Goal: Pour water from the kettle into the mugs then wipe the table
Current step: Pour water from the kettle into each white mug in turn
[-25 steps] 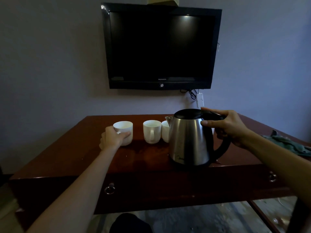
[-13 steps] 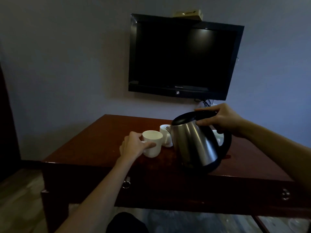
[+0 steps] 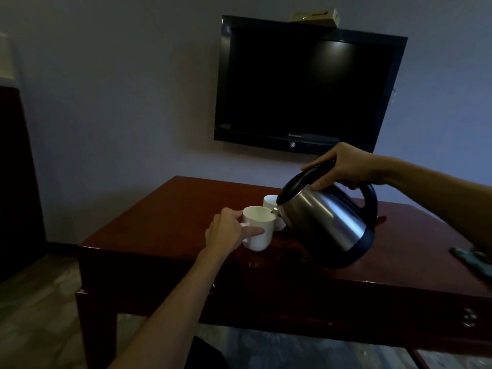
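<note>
**Kettle tipped over the near mug**

The right hand (image 3: pixel 346 166) grips the kettle (image 3: pixel 327 222) by the top of its black handle, thumb on the lid, and holds it tilted toward the left hand, its base lifted off the table (image 3: pixel 165 225). The spout (image 3: pixel 274 210) hangs just over the rim of the near mug (image 3: pixel 259 229). In the dim light I cannot tell whether water is running.

The left hand (image 3: pixel 226 233) steadies that mug, fingers wrapped round its handle side and thumb laid along its wall. The mug stands upright on the table, not far from the front edge below the left hand. A second mug (image 3: pixel 270 201) stands just behind it, partly hidden by the kettle's spout and touching or nearly touching the first.

Left of the left hand the tabletop runs bare to its left edge and far corner. Under the right forearm, a greenish cloth (image 3: pixel 476 262) lies near the front edge, well apart from the kettle. Bare wood shows between the kettle's base and the cloth. A dark television (image 3: pixel 306 86) hangs on the wall above the right hand.
</note>
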Tool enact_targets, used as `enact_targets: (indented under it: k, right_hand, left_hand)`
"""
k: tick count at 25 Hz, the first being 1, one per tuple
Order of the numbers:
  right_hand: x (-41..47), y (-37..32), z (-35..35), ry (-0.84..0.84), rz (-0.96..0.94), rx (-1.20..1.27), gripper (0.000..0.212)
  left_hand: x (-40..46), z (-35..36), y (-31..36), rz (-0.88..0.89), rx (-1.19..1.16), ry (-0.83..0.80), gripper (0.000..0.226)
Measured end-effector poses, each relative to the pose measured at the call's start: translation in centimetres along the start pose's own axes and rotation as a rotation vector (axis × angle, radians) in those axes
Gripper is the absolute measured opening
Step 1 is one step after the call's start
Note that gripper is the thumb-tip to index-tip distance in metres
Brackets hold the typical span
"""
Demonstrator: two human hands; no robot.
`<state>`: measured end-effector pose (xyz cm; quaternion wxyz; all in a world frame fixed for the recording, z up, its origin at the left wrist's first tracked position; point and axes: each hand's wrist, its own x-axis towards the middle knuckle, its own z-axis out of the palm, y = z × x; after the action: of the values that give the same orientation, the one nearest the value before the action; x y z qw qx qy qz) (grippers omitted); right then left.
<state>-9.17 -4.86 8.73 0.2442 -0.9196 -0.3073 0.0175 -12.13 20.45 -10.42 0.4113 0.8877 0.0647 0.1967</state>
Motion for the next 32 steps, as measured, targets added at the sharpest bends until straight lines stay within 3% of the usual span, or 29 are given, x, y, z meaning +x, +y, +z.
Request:
enact_targets:
  k: [7, 18, 32]
  right_hand:
    - [1.9, -2.6, -0.5, -0.112, -0.058, -0.189, 0.047]
    - [3.3, -5.1, -0.1, -0.15, -0.07, -0.335, 0.051]
    - [4.7, -6.7, -0.3, -0.194, -0.035, -0.445, 0.049]
  left_hand:
    - [-0.2, 0.1, -0.6, 0.033, -0.06, -0.001, 0.061]
    - [0.0, 0.4, -0.6, -0.006, -0.109, 0.026, 0.088]
    - [-0.4, 0.2, -0.7, -0.008, -0.114, 0.018, 0.083]
